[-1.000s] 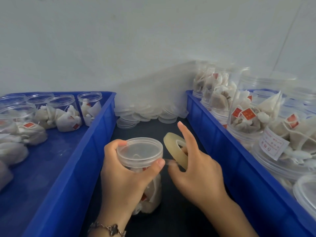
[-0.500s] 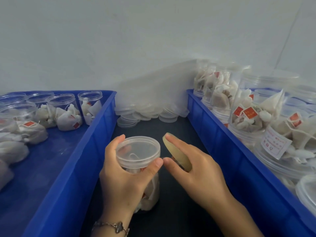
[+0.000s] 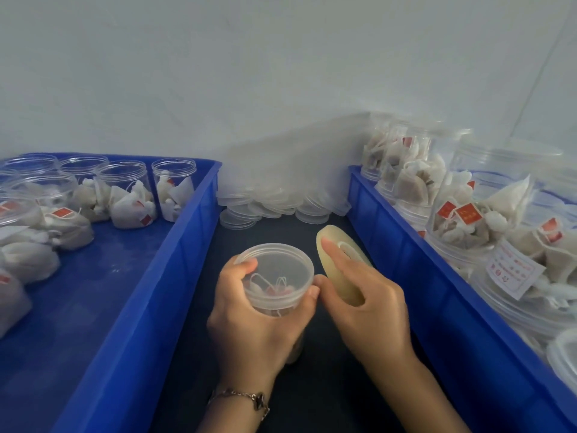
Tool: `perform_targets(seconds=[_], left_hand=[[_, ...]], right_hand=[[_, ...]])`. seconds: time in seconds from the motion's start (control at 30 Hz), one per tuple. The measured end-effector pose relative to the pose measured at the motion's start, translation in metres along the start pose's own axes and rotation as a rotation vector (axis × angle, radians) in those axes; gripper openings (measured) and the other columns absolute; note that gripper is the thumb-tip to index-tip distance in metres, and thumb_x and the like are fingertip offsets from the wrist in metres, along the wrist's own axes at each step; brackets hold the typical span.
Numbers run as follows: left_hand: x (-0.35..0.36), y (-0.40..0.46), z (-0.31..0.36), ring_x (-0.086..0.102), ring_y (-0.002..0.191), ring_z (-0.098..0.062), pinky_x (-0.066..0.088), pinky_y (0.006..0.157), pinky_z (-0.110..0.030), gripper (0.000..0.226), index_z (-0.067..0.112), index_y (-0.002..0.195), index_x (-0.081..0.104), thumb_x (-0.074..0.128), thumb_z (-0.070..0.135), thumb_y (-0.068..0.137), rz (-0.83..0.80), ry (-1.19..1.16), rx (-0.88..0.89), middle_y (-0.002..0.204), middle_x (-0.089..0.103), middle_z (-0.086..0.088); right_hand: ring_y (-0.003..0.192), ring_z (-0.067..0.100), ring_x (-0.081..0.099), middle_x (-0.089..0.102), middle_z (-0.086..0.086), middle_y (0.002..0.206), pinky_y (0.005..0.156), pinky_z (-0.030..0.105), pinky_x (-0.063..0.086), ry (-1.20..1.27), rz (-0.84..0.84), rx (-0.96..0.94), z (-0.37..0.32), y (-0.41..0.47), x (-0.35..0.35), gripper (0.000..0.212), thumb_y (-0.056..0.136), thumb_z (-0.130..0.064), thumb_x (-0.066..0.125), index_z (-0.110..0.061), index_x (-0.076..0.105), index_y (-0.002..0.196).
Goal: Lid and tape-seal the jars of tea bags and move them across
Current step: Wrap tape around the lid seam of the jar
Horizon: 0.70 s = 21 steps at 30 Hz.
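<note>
My left hand [image 3: 249,326] grips a clear lidded jar of tea bags [image 3: 276,278] just under its translucent lid, thumb on the right rim, above the dark table between two blue bins. My right hand [image 3: 368,307] holds a roll of clear tape [image 3: 335,267] on edge right beside the jar, index finger laid along the roll's top, thumb touching the jar's lid rim next to my left thumb. The jar's lower body is hidden behind my left hand.
A blue bin on the left [image 3: 175,276] holds open jars of tea bags [image 3: 125,198]. A blue bin on the right [image 3: 421,276] holds lidded jars of tea bags [image 3: 487,220]. Loose clear lids [image 3: 274,204] are piled against the wall. The dark table [image 3: 312,385] lies between.
My right hand has closed over the tape roll and brought it in against the jar's lid. The jar tilted so its lid faces the camera more.
</note>
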<state>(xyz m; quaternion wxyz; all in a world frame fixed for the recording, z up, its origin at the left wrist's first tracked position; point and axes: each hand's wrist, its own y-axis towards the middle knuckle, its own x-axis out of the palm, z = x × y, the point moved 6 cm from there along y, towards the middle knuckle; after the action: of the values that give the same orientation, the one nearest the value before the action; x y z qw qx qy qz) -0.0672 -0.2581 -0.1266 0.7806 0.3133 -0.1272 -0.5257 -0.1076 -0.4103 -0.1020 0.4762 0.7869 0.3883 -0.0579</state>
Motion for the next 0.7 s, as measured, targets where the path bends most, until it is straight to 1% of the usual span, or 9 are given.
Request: perform_targets(seconds=[0.03,0.13,0.2,0.27,0.33,0.4,0.5,0.6,0.7], left_hand=[[0.000,0.000,0.000,0.052,0.090,-0.001,0.041,0.074,-0.014,0.079,0.017,0.106,0.055,0.064,0.068,0.046,-0.005,0.005,-0.005,0.111,0.063,-0.002],[0.001,0.001,0.001,0.047,0.088,0.006,0.036,0.070,-0.003,0.078,0.016,0.104,0.056,0.064,0.067,0.045,-0.019,0.008,0.003,0.108,0.062,0.001],[0.001,0.002,0.002,0.050,0.088,0.000,0.035,0.070,-0.004,0.077,0.016,0.104,0.055,0.065,0.066,0.047,-0.018,0.023,0.016,0.108,0.063,-0.001],[0.002,0.002,0.003,0.052,0.091,-0.005,0.035,0.072,-0.006,0.074,0.020,0.105,0.050,0.066,0.066,0.049,-0.012,0.042,0.044,0.110,0.062,-0.003],[0.002,0.003,0.005,0.052,0.094,-0.005,0.037,0.074,-0.010,0.071,0.023,0.104,0.046,0.066,0.065,0.050,0.003,0.050,0.066,0.112,0.062,-0.004],[0.002,0.004,0.006,0.052,0.094,-0.005,0.042,0.077,-0.017,0.069,0.024,0.103,0.045,0.065,0.064,0.051,0.020,0.063,0.075,0.112,0.063,-0.006],[0.003,0.007,0.008,0.055,0.094,-0.008,0.043,0.073,-0.022,0.071,0.022,0.102,0.045,0.074,0.060,0.049,0.008,0.099,0.089,0.111,0.063,-0.007],[0.007,0.007,0.006,0.063,0.091,-0.022,0.043,0.070,-0.025,0.077,0.014,0.101,0.051,0.088,0.050,0.044,-0.037,0.162,0.100,0.109,0.064,-0.011],[0.007,0.008,0.009,0.067,0.085,-0.028,0.043,0.066,-0.026,0.077,0.013,0.100,0.051,0.085,0.055,0.046,-0.052,0.197,0.090,0.107,0.065,-0.011]], right_hand=[[0.084,0.025,0.066,0.070,0.009,0.090,0.071,0.045,0.056,0.012,0.005,0.003,0.002,0.001,0.001,0.063,0.079,-0.020,0.076,-0.046,0.042,0.125],[0.070,0.017,0.063,0.067,0.002,0.078,0.062,0.039,0.055,0.027,-0.006,-0.009,0.007,0.000,0.004,0.059,0.081,-0.020,0.073,-0.044,0.045,0.127],[0.064,0.007,0.055,0.061,-0.010,0.072,0.061,0.031,0.051,0.046,-0.032,0.024,0.012,0.002,0.006,0.053,0.083,-0.030,0.069,-0.055,0.044,0.123],[0.068,0.000,0.049,0.054,-0.019,0.072,0.067,0.025,0.045,0.081,-0.078,0.073,0.016,0.005,0.010,0.046,0.079,-0.042,0.061,-0.068,0.042,0.112],[0.069,-0.004,0.048,0.051,-0.024,0.071,0.067,0.021,0.041,0.095,-0.109,0.122,0.020,0.009,0.013,0.041,0.076,-0.048,0.057,-0.075,0.043,0.103],[0.074,-0.005,0.052,0.058,-0.025,0.077,0.070,0.025,0.047,0.108,-0.148,0.173,0.021,0.011,0.016,0.040,0.075,-0.052,0.055,-0.079,0.042,0.101],[0.100,-0.001,0.060,0.065,-0.026,0.109,0.089,0.036,0.052,0.129,-0.191,0.231,0.023,0.015,0.022,0.038,0.073,-0.057,0.052,-0.080,0.041,0.100],[0.106,0.000,0.059,0.057,-0.037,0.109,0.092,0.038,0.051,0.145,-0.209,0.251,0.023,0.018,0.025,0.035,0.070,-0.061,0.049,-0.081,0.041,0.099],[0.102,0.004,0.061,0.061,-0.028,0.113,0.090,0.039,0.052,0.153,-0.207,0.290,0.026,0.020,0.029,0.036,0.067,-0.064,0.045,-0.081,0.040,0.098]])
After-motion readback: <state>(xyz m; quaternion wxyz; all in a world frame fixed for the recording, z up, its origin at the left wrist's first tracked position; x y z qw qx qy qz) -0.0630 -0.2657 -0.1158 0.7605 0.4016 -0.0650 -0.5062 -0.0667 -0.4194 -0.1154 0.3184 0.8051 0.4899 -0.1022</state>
